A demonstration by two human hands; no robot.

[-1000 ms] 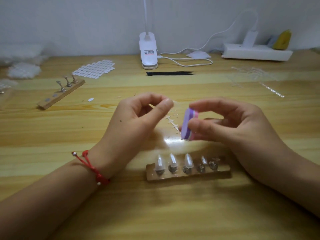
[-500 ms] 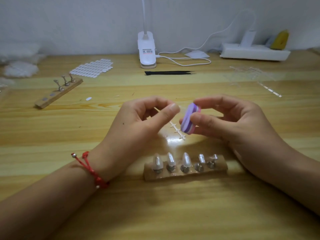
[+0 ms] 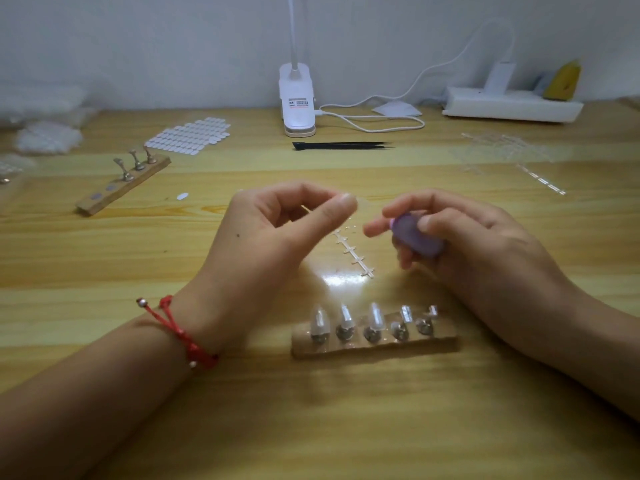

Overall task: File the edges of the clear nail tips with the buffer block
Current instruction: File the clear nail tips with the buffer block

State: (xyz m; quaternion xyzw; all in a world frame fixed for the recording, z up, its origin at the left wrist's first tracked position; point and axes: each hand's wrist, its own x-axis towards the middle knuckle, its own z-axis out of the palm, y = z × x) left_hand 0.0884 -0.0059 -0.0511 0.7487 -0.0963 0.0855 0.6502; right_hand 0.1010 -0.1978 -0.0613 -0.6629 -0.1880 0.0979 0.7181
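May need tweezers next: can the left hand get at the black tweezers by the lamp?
Probably: nothing stands between the left hand and the tweezers, but it seems to be pinching a tip.

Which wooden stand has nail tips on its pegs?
The nearer stand: three of its pegs carry clear tips. The far-left stand has only bare pegs.

We are barely making out the clear plastic nail tip (image 3: 363,203) that our left hand (image 3: 277,233) is pinching; its outline is melting into the wood behind it. Our right hand (image 3: 485,251) is blurring, its fingers covering much of the purple foam buffer block (image 3: 415,237). The stem of the white clamp lamp (image 3: 297,98) is running off the top edge, and its label is showing too small to read.
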